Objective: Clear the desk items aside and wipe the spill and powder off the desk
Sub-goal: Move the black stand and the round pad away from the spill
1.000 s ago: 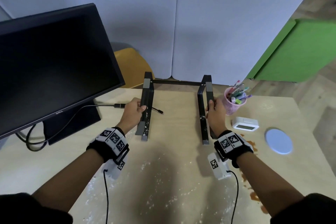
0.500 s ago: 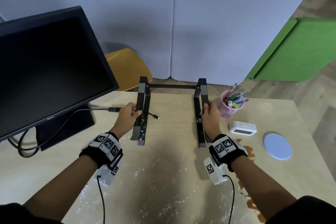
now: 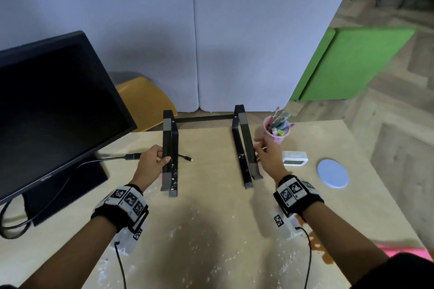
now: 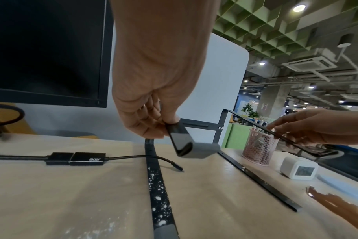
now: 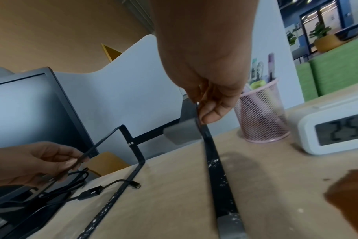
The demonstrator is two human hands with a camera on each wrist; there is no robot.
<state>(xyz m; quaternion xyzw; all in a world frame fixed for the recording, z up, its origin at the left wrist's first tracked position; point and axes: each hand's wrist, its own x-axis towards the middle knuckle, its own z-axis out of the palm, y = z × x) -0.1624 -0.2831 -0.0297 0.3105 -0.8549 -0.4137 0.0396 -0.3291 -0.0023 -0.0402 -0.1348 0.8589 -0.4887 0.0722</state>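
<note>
A black laptop stand [image 3: 173, 148] with two rails sits on the wooden desk [image 3: 211, 171], its feet dusted with white powder. My left hand [image 3: 152, 162] grips the upper arm of the left rail [image 4: 180, 137]. My right hand [image 3: 265, 155] is beside the right rail [image 3: 242, 148], thumb and loosely stretched fingers pinching its upper arm [image 5: 202, 122]. White powder [image 3: 211, 253] is scattered over the near desk. A brown spill [image 3: 314, 244] lies by my right wrist.
A black monitor [image 3: 47, 105] stands at the left, its cable and adapter [image 3: 132, 156] reaching under the left rail. Right of the stand are a pink mesh pen cup [image 3: 277, 134], a white clock [image 3: 294, 158] and a blue coaster [image 3: 332, 172]. Something pink [image 3: 404, 248] shows at bottom right.
The stand has slid away from me toward the desk's far edge. My right hand's full grip on the right rail has loosened to a light pinch. My left hand keeps its hold.
</note>
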